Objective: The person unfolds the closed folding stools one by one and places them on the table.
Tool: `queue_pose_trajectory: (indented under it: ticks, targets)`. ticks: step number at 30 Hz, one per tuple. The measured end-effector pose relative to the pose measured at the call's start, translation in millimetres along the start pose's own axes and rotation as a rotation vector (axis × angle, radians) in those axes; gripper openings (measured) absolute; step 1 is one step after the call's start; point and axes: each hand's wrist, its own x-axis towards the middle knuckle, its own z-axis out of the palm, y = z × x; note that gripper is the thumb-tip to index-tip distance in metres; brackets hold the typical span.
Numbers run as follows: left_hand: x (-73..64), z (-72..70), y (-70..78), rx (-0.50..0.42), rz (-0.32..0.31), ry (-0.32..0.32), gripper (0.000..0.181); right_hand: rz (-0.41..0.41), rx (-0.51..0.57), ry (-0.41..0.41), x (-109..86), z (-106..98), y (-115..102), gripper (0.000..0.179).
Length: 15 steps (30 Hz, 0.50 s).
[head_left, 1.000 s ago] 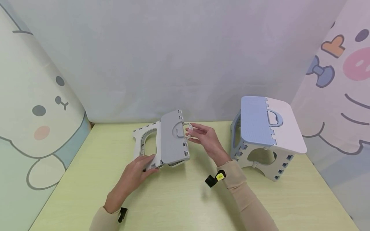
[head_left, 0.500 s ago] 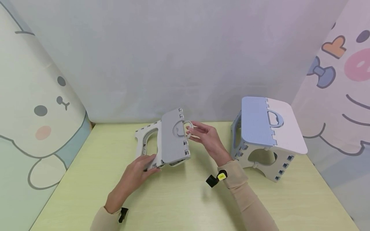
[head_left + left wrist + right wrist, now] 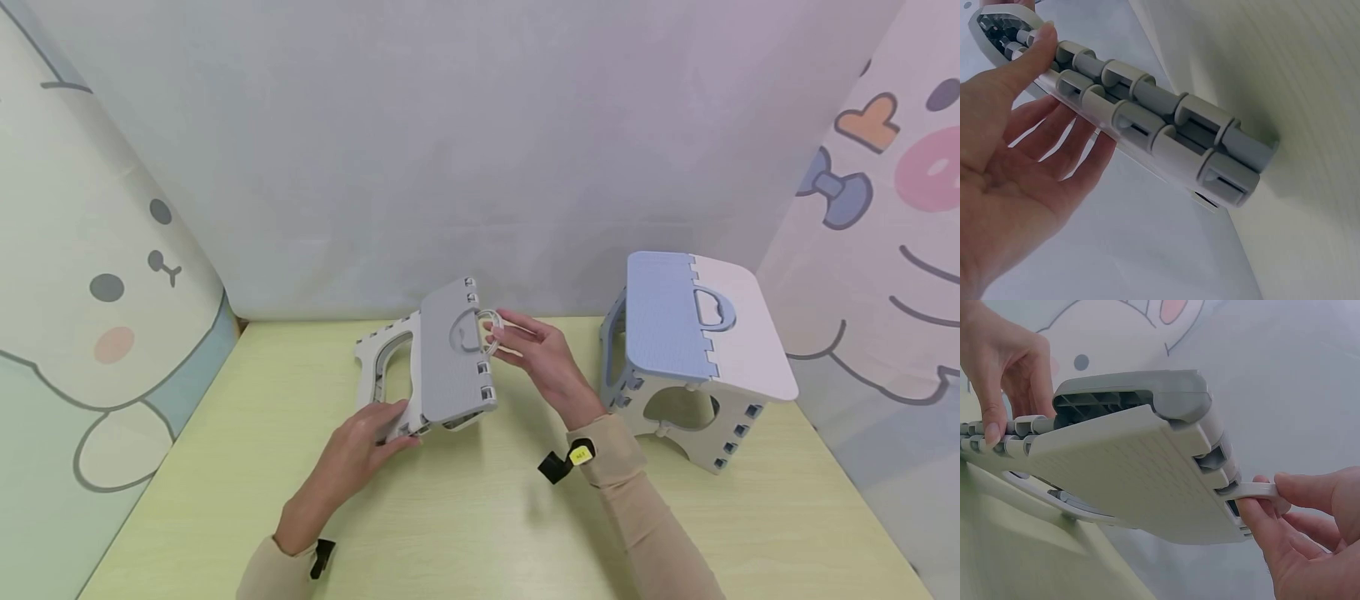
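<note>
A folded grey-and-white step stool (image 3: 453,375) is held slanted over the table, its grey seat panel facing up in the head view. My left hand (image 3: 360,446) grips the near side of its legs, thumb on the hinged edge, as the left wrist view shows with the hinge knuckles (image 3: 1141,122). At the stool's right end, my right hand (image 3: 543,358) pinches the pale loop handle (image 3: 1260,490) between thumb and fingers. From below, the right wrist view shows the white panel (image 3: 1129,469) folded close against the grey one.
To the right stands an unfolded blue-and-white folding stool (image 3: 671,321), its handle lying flat on the seat. The pale yellow table (image 3: 465,533) ends at a grey backdrop (image 3: 480,167). Cartoon-printed sheets (image 3: 135,225) flank both sides.
The grey-and-white stool has shifted slightly to the right, its handle end rising a little. Both hands keep their hold and move with it.
</note>
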Motion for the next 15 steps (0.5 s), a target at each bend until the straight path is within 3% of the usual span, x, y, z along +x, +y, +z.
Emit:
queue_pose_trajectory:
  ticks: [15]
  targets:
    - [2.5,1.1,4.3,-0.027,-0.004,-0.003,0.059,-0.007,0.017,-0.013,0.7,-1.9,-5.5,0.047]
